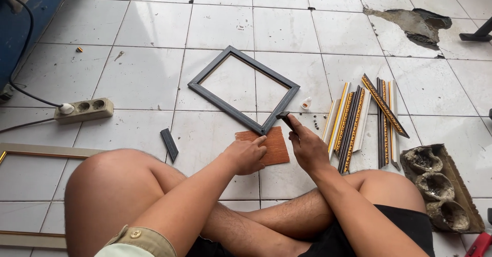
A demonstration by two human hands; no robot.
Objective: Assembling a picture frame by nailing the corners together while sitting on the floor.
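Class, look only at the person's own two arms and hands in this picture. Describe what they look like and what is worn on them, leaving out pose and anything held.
Both forearms are bare, with no gloves, rings, watch or bracelet visible on the left hand or the right hand. The left arm ends in a short khaki sleeve cuff with a round button. The right upper arm is out of frame, so its sleeve cannot be seen.

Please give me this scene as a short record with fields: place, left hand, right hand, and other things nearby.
place: white tiled floor, person sitting cross-legged
left hand: pressing on a brown board under the frame corner
right hand: holding a small dark tool at the corner of the dark frame
right side: bundle of gold-trimmed moulding strips, small glue bottle
left side: power strip, short dark offcut
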